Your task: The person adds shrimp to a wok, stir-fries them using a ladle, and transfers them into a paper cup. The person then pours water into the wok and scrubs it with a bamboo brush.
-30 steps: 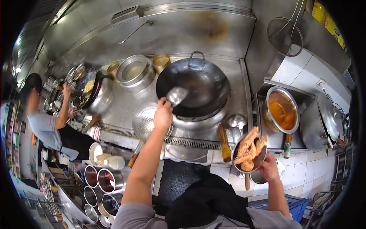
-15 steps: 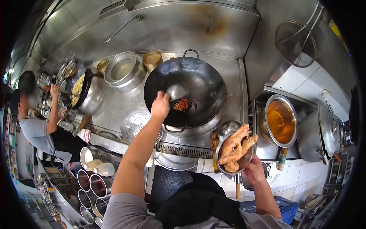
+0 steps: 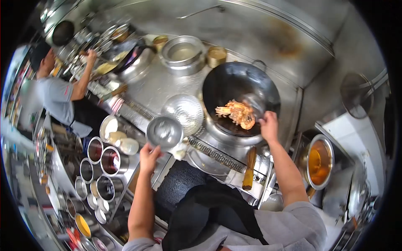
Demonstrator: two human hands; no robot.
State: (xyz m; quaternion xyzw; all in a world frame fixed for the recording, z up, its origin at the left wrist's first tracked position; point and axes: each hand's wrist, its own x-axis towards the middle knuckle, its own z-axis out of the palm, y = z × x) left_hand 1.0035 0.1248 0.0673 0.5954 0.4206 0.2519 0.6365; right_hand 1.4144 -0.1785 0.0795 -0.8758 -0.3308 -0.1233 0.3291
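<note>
My left hand [image 3: 149,159] grips the rim of a round metal bowl [image 3: 164,133], held left of the stove's front edge. No food shows inside it. My right hand [image 3: 269,123] is closed at the right rim of a large black wok [image 3: 220,85]. From it a ladle [image 3: 253,99], blurred, reaches into the wok; its handle is mostly hidden by my fingers. Golden-brown fried pieces [image 3: 237,113] lie in a heap low in the wok. Beside the wok, a perforated strainer [image 3: 184,109] lies behind the bowl.
A co-worker [image 3: 58,94] stands at another wok on the left. Several sauce pots [image 3: 113,161] line the left counter. A pot of amber liquid [image 3: 320,162] is at right, a bamboo brush [image 3: 250,167] at the stove front. A large pot [image 3: 182,52] sits behind.
The fried pieces have passed from the bowl into the wok, where the red chillies no longer show. The bowl is now in my left hand, the ladle in my right. My view has shifted left.
</note>
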